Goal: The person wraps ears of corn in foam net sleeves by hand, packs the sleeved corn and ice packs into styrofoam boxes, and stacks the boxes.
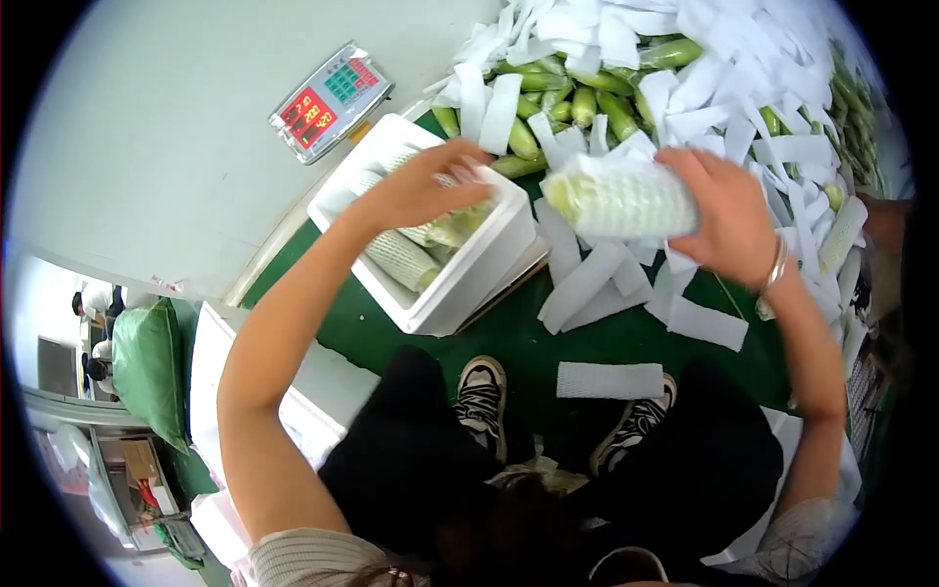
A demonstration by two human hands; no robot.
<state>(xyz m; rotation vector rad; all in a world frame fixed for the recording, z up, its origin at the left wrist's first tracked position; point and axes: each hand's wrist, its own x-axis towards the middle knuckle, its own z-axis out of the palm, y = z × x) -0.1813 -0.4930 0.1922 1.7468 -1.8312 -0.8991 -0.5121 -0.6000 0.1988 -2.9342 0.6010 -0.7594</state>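
Note:
My right hand is closed around what looks like an ear of corn in a white foam net sleeve. Its pale yellow-green end points left, toward the white foam box. My left hand is over the box, its fingers smeared by motion above the contents; whether they grip anything is unclear. Inside the box lie several net-sleeved ears, partly hidden by my left hand and forearm.
A scale display with lit red digits stands beyond the box. Green ears are piled at the back among many white foam sleeves. One sleeve lies near my shoes. A green sack is at far left.

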